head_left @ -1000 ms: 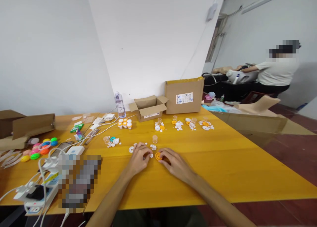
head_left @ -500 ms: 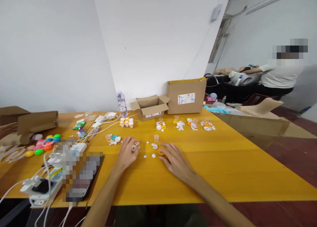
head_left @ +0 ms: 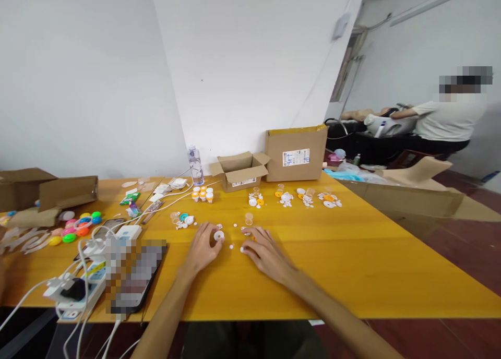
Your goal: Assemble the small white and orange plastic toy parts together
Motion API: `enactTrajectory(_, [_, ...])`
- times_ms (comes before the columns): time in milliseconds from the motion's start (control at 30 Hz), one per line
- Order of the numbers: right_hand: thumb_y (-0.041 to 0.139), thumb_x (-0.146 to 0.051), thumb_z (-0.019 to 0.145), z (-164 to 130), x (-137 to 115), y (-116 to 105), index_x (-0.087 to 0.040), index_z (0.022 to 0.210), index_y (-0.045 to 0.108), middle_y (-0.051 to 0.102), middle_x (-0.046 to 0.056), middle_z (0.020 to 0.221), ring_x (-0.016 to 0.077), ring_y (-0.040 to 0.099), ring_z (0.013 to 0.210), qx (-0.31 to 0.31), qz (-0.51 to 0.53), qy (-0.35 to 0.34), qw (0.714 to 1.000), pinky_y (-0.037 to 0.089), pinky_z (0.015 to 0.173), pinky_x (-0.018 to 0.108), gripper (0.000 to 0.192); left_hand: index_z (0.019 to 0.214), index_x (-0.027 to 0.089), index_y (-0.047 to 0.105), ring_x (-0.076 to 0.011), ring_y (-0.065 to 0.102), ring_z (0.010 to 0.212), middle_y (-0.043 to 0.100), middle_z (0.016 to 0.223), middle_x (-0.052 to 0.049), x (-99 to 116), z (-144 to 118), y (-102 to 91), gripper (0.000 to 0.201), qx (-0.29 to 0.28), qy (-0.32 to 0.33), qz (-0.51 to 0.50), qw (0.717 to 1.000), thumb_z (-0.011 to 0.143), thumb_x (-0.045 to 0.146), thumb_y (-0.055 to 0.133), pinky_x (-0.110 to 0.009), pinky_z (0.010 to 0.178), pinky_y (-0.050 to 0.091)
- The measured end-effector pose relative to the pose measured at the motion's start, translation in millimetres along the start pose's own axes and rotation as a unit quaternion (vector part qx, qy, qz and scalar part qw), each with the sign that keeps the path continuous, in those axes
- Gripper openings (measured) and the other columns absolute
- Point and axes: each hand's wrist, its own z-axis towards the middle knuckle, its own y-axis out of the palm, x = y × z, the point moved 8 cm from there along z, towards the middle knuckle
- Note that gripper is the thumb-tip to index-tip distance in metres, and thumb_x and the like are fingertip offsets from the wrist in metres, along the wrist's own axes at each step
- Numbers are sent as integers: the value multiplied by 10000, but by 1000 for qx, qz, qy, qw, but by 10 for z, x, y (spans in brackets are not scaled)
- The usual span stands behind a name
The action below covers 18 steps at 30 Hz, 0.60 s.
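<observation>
Left hand [head_left: 203, 247] pinches a white disc [head_left: 218, 236], right hand [head_left: 263, 252] fingers press a small white piece [head_left: 243, 250]; loose parts [head_left: 305, 196] wait unassembled on the bench [head_left: 352, 265].

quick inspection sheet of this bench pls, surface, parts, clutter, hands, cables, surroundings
surface: yellow wooden table.
job's things: white ring part at left hand; small white parts between the hands.
clutter: cardboard boxes, water bottle, coloured capsules, orange-white part groups.
grippers: left hand pinches the ring; right hand rests fingertips on a small part.
cables: white cords and power strip, near left.
surroundings: white wall; another person at right.
</observation>
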Motion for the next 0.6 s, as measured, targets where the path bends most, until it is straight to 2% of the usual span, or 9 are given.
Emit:
enactTrajectory(167, [597, -233, 916, -65, -59, -9, -262, 952, 671, 610, 61, 1266, 231, 543, 1178, -16, 47, -4, 999, 458, 948, 396, 88, 935, 234, 549, -216, 585, 921, 618, 923, -33, 402, -54, 122, 99, -49, 79, -67, 993, 840, 209, 533, -411, 953, 442])
enactTrajectory(233, [598, -232, 913, -104, -15, -38, -260, 964, 660, 611, 65, 1265, 233, 543, 1182, -5, 58, 9, 998, 460, 954, 407, 85, 951, 229, 543, -212, 582, 911, 620, 946, -39, 503, -78, 187, 124, -75, 100, -83, 989, 832, 195, 541, -408, 952, 437])
enactTrajectory(367, [562, -212, 921, -194, 117, -114, -255, 981, 642, 627, 76, 1231, 241, 546, 1168, 27, 56, 32, 998, 464, 956, 430, 108, 974, 227, 547, -225, 571, 945, 629, 983, -54, 570, -108, 280, 150, -112, 118, -79, 983, 831, 184, 539, -385, 893, 447])
enactTrajectory(600, [529, -191, 915, -271, 194, -169, -266, 1019, 625, 630, 83, 1207, 255, 560, 1131, 46, 34, 48, 997, 464, 950, 450, 160, 958, 234, 564, -227, 569, 954, 642, 982, -44, 566, -113, 306, 145, -126, 119, -52, 984, 822, 185, 562, -393, 916, 421])
